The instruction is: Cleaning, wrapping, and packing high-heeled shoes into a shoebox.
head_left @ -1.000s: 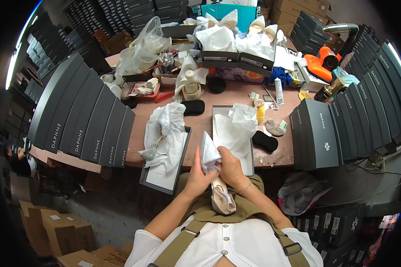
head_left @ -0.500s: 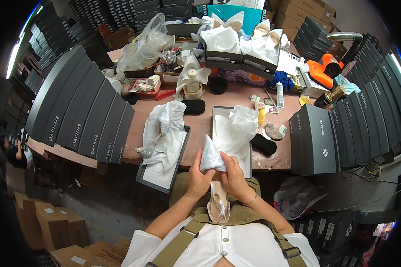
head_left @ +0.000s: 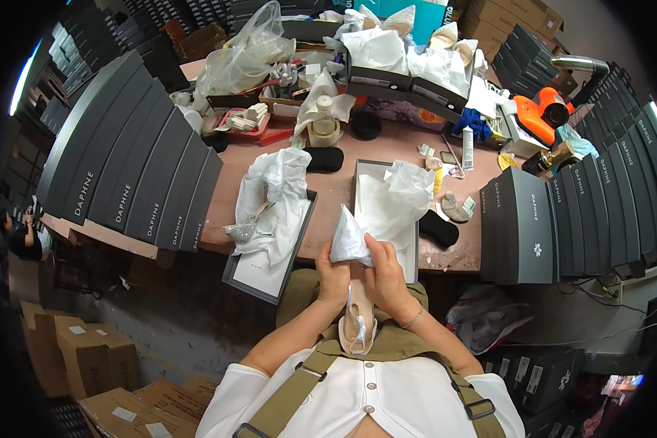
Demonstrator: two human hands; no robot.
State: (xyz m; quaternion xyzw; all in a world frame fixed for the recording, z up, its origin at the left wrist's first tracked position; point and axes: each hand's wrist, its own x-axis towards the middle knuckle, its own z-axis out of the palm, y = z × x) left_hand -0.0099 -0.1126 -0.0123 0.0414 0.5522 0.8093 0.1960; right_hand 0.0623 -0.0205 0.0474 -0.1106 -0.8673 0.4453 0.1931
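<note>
Tissue paper (head_left: 349, 239), bunched into a white cone, is held up at the near edge of the tabletop (head_left: 336, 191), just in front of the open shoe box (head_left: 363, 182) with its loose lining paper. The left hand (head_left: 333, 276) is closed around the lower part of the wad, and the right hand (head_left: 384, 271) is curled against its right side, fingers pinching the paper. A pale strappy shoe (head_left: 358, 325) lies on the lap just below both hands, toe end up under the wad, touched by neither hand as far as can be seen. The paper is judged light, soft and easily torn, so it is best gripped low on the bunched part; the shoe is judged light but stiff in the sole, with thin straps that could snag, and is best taken by the sole. Compared with half a second ago, the wad is held at much the same height and both hands are kept closed on it.
</note>
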